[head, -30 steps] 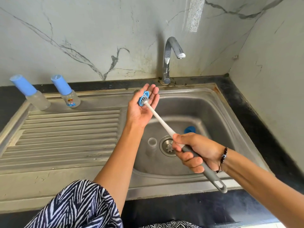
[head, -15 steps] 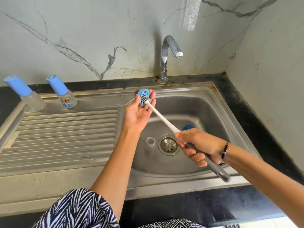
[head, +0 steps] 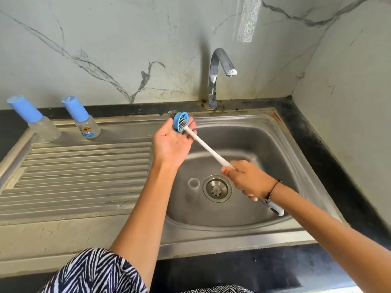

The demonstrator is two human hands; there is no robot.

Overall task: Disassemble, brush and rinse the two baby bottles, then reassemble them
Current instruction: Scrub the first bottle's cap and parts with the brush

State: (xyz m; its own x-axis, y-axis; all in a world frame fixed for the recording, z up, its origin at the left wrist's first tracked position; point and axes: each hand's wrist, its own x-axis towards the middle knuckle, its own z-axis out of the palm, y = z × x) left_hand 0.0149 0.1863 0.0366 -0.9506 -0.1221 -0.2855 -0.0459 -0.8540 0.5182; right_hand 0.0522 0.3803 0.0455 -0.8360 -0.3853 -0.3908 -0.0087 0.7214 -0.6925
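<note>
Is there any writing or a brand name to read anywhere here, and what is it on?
Nothing can be read for certain.
Right-hand baby bottle: a coloured picture label with blue lettering beneath, too blurred to read.
Left-hand baby bottle: no print visible.
Brush, tap: no markings visible.

Home kitchen: stainless sink (head: 281, 149) with ribbed drainboard (head: 84, 166) at 9 o'clock, tap (head: 213, 81) at 12, marble-look wall (head: 105, 49), dark countertop (head: 330, 157).

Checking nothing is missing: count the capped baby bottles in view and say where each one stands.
2. One capped bottle stands at the drainboard's far left corner; the other, with a printed label, stands just right of it. More could be out of view.
</note>
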